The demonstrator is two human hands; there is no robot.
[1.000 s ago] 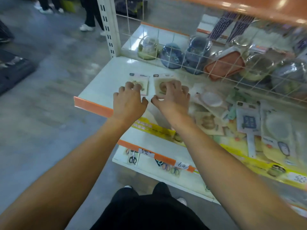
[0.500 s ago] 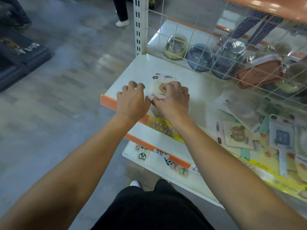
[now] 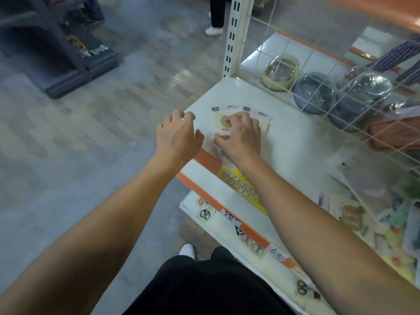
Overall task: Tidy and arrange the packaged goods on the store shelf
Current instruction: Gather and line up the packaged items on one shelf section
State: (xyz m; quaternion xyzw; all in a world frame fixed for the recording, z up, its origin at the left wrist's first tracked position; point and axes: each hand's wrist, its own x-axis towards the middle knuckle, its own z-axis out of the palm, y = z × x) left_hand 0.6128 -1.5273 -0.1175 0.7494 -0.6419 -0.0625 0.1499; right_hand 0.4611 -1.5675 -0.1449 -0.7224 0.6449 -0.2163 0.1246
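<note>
Two flat packets [image 3: 236,110] lie overlapped at the white shelf's [image 3: 293,142] left corner, the right hand [image 3: 241,135] pressing them with bent fingers, left hand [image 3: 179,135] loosely curled, empty, wire grid [image 3: 318,71] behind.

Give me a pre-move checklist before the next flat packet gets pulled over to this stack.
1. Flat packets gathered at the shelf's left end: ok, overlapped but fanned.
2. Right hand on the stack: ok, fingers curled over the top packet.
3. Left hand free: ok, holds nothing, at the shelf corner.
4. Stack edges squared: not ok, top edges staggered.
5. Loose packets farther right waiting: ok, jumbled.
6. Stack count: cannot tell.
</note>
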